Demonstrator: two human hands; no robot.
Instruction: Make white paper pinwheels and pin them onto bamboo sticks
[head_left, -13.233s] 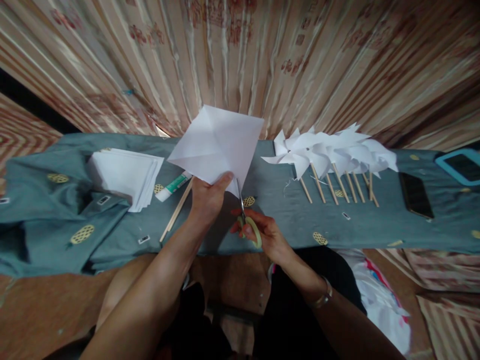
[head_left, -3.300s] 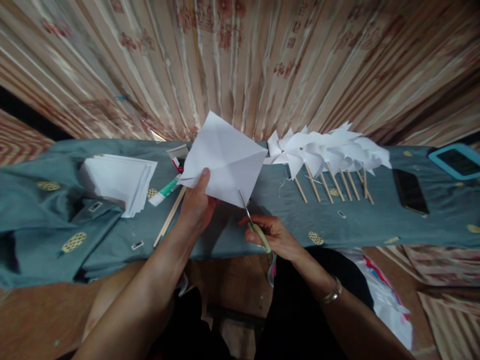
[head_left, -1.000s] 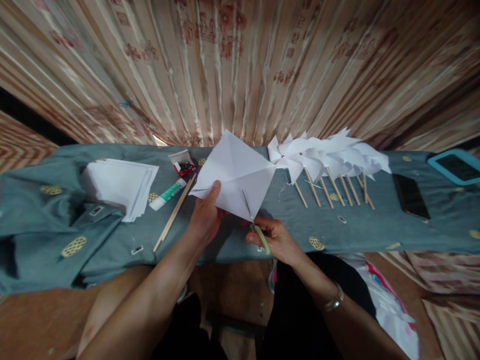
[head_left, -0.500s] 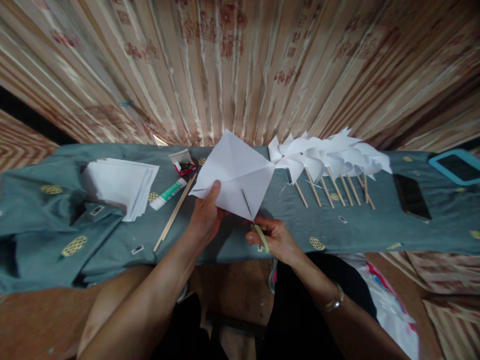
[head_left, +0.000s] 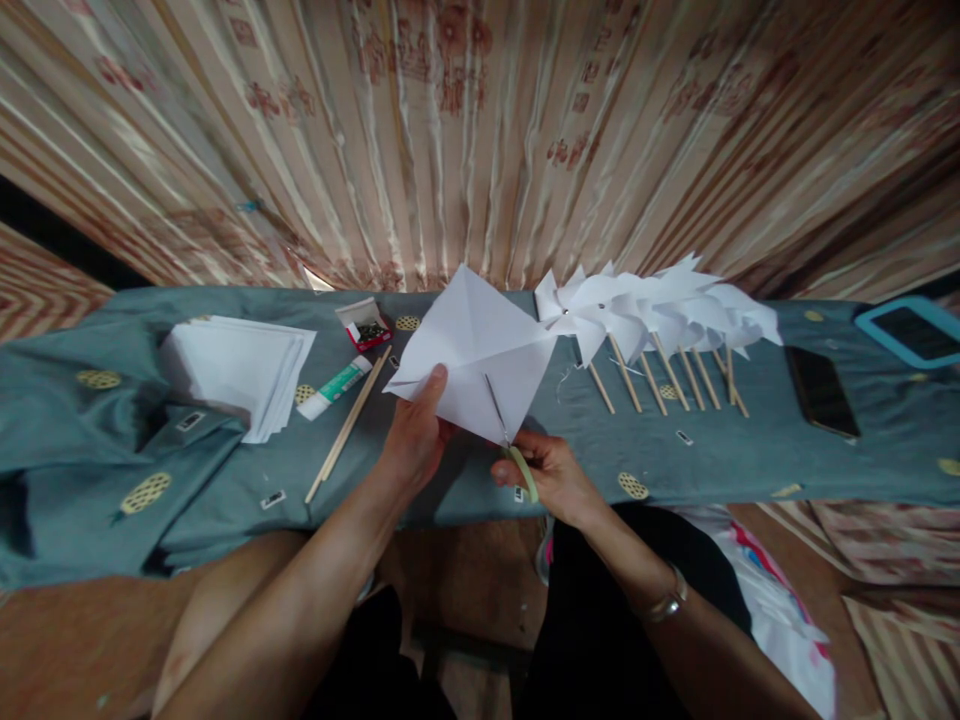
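My left hand (head_left: 416,425) pinches a creased square of white paper (head_left: 465,325) near its lower left edge, thumb on top. The paper is held up over the table with one corner toward me. In my right hand (head_left: 551,475) is a pair of scissors (head_left: 519,470) with pale green handles. One blade lies over the paper, running in from the corner nearest me; the other blade is hidden beneath. A slit shows at the paper's left corner.
On the cloth-covered table (head_left: 465,505) lie stacked paper sheets (head_left: 240,370), a glue stick (head_left: 335,388), a small box of pins (head_left: 365,325) and wooden sticks (head_left: 349,430). Several paper pinwheels (head_left: 660,305) overlap at the right, beside a black phone (head_left: 823,390) and a blue-framed device (head_left: 911,330).
My left hand and the paper have shifted slightly to the right. The scissors stay almost where they were, with their blade still over the paper.
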